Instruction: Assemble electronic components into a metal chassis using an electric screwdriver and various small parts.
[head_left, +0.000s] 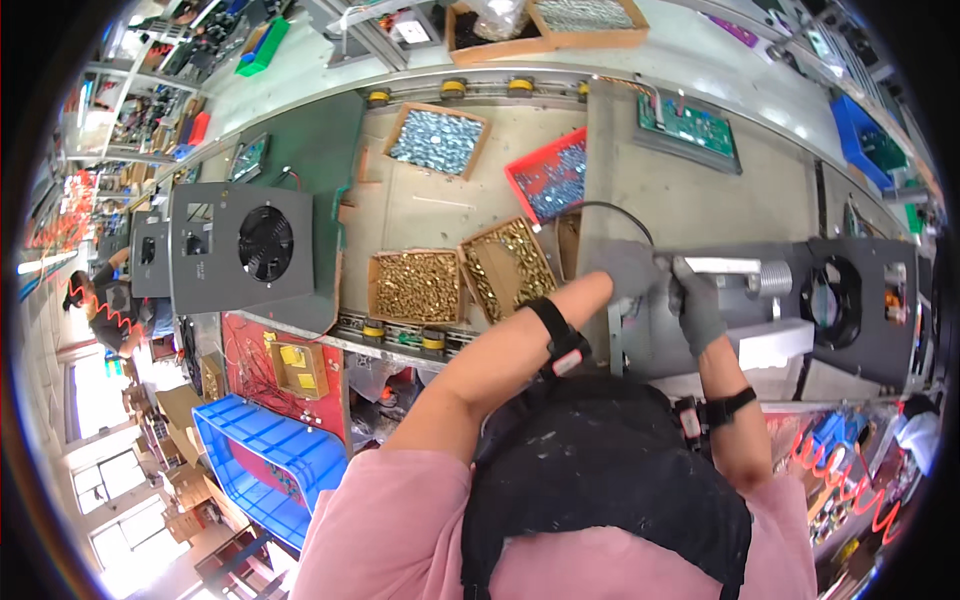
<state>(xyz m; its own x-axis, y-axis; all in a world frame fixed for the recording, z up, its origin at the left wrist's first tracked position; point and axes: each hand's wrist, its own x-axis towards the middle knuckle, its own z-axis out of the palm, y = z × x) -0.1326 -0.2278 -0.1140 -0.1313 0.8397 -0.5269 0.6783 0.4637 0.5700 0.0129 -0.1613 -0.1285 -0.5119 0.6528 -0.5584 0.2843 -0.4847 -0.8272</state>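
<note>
My left hand [632, 270], in a grey glove, is closed at the left end of a dark grey metal housing [660, 345]; what it grips is hidden. A thin black cable [628, 212] arches over to it from beside the trays. Close by on the right, my gloved right hand [697, 310] has its fingers curled at the left end of a pale bar [725, 266]. What lies inside its grip does not show. Past the bar sit a ribbed silvery cylinder [775, 279] and a bright rectangular block [776, 345]. A black round fan [831, 301] is at the right.
Trays of brass fasteners [415, 287] [510, 265] stand left of my hands. Beyond are a red tray [550, 178] and a cardboard tray of silvery parts [437, 140]. A green circuit board [690, 130] lies behind. Another fan housing [240, 248] stands left; a person [110, 305] is farther off.
</note>
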